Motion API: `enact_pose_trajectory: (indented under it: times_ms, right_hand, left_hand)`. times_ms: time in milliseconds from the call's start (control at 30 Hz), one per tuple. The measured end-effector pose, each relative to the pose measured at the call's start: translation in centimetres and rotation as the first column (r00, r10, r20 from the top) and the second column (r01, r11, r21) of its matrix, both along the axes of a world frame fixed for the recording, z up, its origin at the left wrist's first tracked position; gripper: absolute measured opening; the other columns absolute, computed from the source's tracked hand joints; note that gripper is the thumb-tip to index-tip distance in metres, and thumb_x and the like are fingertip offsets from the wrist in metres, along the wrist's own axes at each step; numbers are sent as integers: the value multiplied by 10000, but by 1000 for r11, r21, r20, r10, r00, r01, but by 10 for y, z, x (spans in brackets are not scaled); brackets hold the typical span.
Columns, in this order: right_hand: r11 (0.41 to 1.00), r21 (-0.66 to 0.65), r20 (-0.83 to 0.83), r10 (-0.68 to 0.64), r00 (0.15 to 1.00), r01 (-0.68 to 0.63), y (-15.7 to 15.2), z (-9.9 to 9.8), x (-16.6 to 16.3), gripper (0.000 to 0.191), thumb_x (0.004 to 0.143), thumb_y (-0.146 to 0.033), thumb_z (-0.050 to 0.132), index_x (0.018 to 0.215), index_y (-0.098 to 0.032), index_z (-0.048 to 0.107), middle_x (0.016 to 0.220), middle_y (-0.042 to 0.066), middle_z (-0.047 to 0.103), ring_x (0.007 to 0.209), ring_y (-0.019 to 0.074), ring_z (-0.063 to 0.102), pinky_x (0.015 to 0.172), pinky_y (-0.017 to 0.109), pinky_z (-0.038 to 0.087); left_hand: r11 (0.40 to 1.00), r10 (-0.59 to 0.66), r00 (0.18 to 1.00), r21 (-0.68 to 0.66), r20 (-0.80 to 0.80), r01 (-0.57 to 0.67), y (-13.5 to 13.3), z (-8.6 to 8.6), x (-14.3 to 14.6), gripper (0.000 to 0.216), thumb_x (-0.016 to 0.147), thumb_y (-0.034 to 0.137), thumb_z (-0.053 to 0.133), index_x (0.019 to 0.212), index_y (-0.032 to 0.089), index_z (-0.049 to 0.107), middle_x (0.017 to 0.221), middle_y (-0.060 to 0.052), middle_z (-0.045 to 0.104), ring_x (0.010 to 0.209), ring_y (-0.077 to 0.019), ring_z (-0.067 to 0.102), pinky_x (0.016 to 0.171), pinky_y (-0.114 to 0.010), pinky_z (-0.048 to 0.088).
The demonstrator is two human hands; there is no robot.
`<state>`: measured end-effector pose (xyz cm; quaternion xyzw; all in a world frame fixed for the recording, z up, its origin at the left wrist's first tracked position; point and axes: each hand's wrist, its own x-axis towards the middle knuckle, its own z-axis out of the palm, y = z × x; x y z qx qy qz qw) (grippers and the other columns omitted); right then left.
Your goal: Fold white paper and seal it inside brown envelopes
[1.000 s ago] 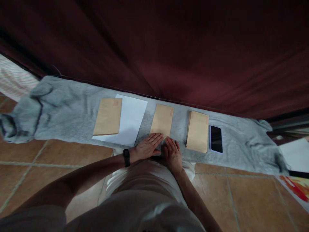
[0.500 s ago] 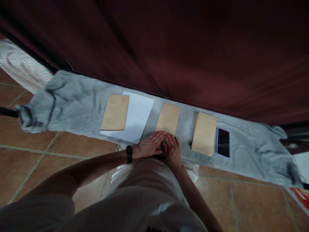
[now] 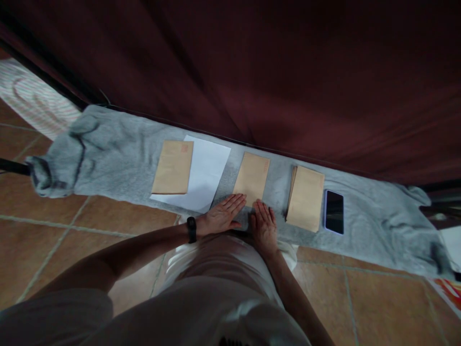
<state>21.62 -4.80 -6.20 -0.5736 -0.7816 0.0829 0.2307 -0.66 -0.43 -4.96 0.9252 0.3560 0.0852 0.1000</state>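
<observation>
My left hand (image 3: 221, 215) lies flat with fingers stretched out, its fingertips touching the near edge of the middle brown envelope (image 3: 252, 177). My right hand (image 3: 264, 226) rests flat on the grey cloth (image 3: 118, 158) just below that envelope's near right corner, fingers together and extended. A black band sits on my left wrist. To the left lies another brown envelope (image 3: 173, 166) on top of a white sheet of paper (image 3: 205, 173). To the right sits a small stack of brown envelopes (image 3: 306, 197).
A dark phone (image 3: 333, 211) lies face up right of the stack. A dark red curtain (image 3: 270, 72) hangs behind the cloth. Terracotta floor tiles (image 3: 378, 302) surround my knees. A striped mat (image 3: 32, 96) is far left, and colourful paper (image 3: 448, 288) far right.
My right hand has slid a little to the right, away from my left hand, leaving a gap between them. The view shifted slightly.
</observation>
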Motion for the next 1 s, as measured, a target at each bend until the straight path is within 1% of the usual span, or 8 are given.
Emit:
enact_pose_trajectory:
  times_ms: [233,367,533,600,733,867,933,1000]
  right_hand:
    - [998,20,5,-55,998,55,-3,1,6,464,1076,-250,407,1528,-164,468,1518,149,556,1452,265,475,1215,520,351]
    - [997,34,4,-71,997,71,-4,1,8,456,1075,-248,408,1517,-160,477,1514,146,560,1446,267,479,1213,520,348]
    - [996,25,-27,-88,996,89,-4,1,11,448,1067,-229,397,1502,-175,488,1504,139,569,1419,263,495,1192,513,364]
    - [994,5,-47,-111,993,111,-1,2,10,433,1055,-218,408,1470,-177,523,1485,138,580,1377,266,522,1156,494,402]
    - [975,-33,-89,-223,971,221,13,2,4,387,1011,-197,457,1359,-177,624,1360,151,639,1201,276,602,1043,461,482]
    - [959,-80,-281,-284,917,272,33,-1,0,302,951,-211,511,1170,-155,712,1156,159,686,1088,271,639,977,415,535]
    - [946,-160,-420,-324,848,282,42,-3,2,269,939,-259,519,1077,-169,731,1058,138,705,992,262,673,883,391,576]
    - [930,-269,-563,-364,742,251,48,-3,5,272,946,-321,504,1014,-196,736,958,102,728,878,249,700,778,377,599]
  left_hand:
    - [999,24,997,31,-69,-22,-2,-1,-5,845,986,591,507,1600,55,284,1674,-217,259,1583,-303,177,1293,-469,141]
    - [997,61,997,45,-57,-58,-5,-2,-9,874,975,586,526,1614,58,248,1674,-213,265,1583,-297,183,1289,-452,178]
    - [994,97,994,52,-41,-95,-6,-5,-16,889,982,580,507,1624,51,191,1675,-228,254,1581,-310,184,1275,-475,217]
    - [992,110,993,62,-36,-107,-6,-7,-17,883,985,580,500,1621,47,196,1673,-237,253,1580,-319,187,1270,-488,227]
    - [989,119,992,95,-29,-116,-5,-11,-17,816,1006,553,471,1607,49,245,1666,-236,278,1577,-315,202,1268,-484,239]
    - [987,130,992,99,0,-129,-4,-9,-17,734,1032,514,425,1600,71,281,1657,-218,314,1566,-294,251,1259,-465,273]
    - [986,144,989,86,29,-146,-4,-7,-15,713,1034,508,422,1595,85,300,1646,-213,343,1550,-293,295,1246,-470,302]
    - [982,166,984,76,61,-170,-3,-4,-13,682,1031,495,434,1581,104,341,1626,-204,388,1526,-302,349,1225,-482,337]
